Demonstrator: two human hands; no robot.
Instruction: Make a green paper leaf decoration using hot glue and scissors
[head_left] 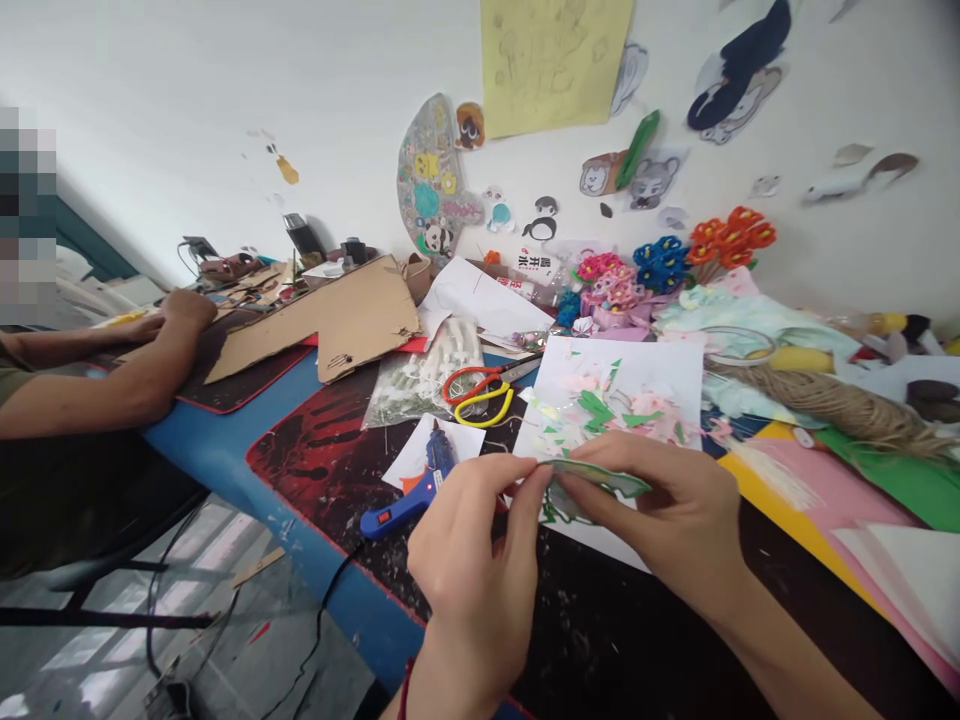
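Note:
A thin cutout with green edges and a pale surface [609, 477] is held up between both hands, seen nearly edge-on, so its full shape is hidden. My left hand [474, 560] pinches its left end between thumb and forefinger. The fingers of my right hand [671, 505] are closed on its right part, thumb beneath. Below and behind the cutout lies a white sheet [544, 400] strewn with green, pink and pale scraps [596, 410]. Left of my left hand, a blue glue gun [409, 505] rests on the dark mat, nozzle over a small white paper [469, 437].
Red-and-yellow-handled scissors [484, 392] lie beside a plastic bag of white pieces [427, 375]. Cardboard [367, 315] lies farther left, near another person's arm [150, 370]. Coloured sheets [810, 480] and a twine bundle [847, 400] are at right. The glue gun's cord [326, 600] hangs over the table edge.

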